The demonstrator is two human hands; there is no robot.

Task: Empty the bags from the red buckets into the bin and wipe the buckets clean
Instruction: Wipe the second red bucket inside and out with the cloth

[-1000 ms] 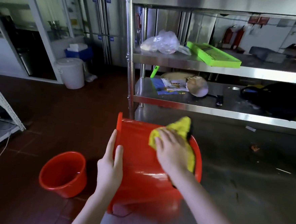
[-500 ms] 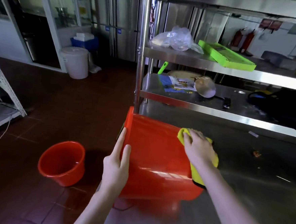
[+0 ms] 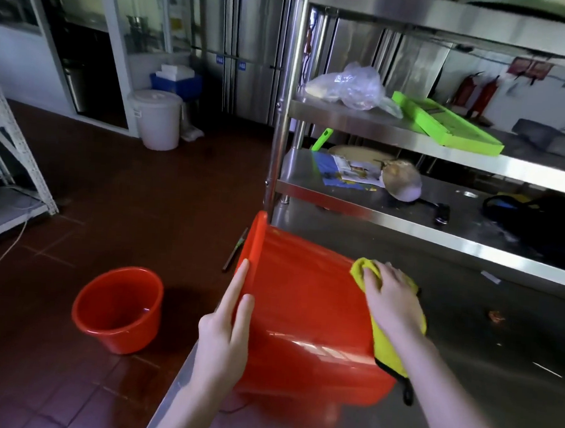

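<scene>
A red bucket point(image 3: 304, 315) lies on its side on the steel table point(image 3: 483, 388), its rim pointing left. My left hand point(image 3: 224, 330) lies flat against the bucket's wall near the rim, fingers stretched out. My right hand point(image 3: 390, 298) presses a yellow cloth point(image 3: 395, 352) against the bucket's right side, toward its base. A second red bucket point(image 3: 117, 309) stands upright on the floor to the left, with nothing visible inside it.
A steel shelf rack point(image 3: 413, 136) rises behind the table, holding a clear plastic bag point(image 3: 348, 86), a green tray point(image 3: 448, 125) and papers. A white lidded bin point(image 3: 157, 118) stands on the red tiled floor at the back. White shelving point(image 3: 14, 161) is at the left.
My right hand with the cloth has slid from the top of the bucket's wall toward its right side, near the base. The view has shifted up and left. My left hand kept its hold.
</scene>
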